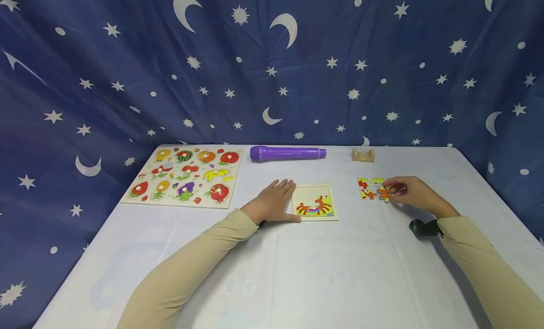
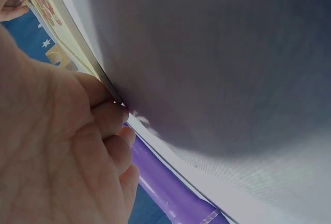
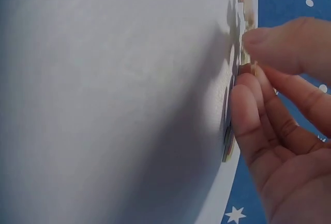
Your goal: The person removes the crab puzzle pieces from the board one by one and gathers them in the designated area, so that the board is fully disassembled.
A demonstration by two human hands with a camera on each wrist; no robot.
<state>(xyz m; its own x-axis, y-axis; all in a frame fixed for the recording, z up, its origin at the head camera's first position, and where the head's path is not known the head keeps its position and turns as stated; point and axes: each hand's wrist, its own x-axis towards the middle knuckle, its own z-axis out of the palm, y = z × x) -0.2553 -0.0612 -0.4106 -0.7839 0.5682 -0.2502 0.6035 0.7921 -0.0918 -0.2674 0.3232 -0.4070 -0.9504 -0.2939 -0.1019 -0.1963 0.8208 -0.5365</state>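
Observation:
My left hand lies with its fingers spread over the left edge of a small wooden puzzle board. Two orange-brown animals and a rainbow strip fill the lower part of this board; its upper part is bare wood. In the left wrist view, that hand's curled-looking fingertips touch the board's edge. My right hand is bent down over several loose jigsaw pieces to the right. Its fingers reach the pieces, with the thumb above them; whether it pinches one is hidden.
A fruit peg puzzle lies at the back left. The purple toy microphone and a small notched wooden block stand along the back edge. Behind the white-covered table hangs a blue cloth with moons and stars.

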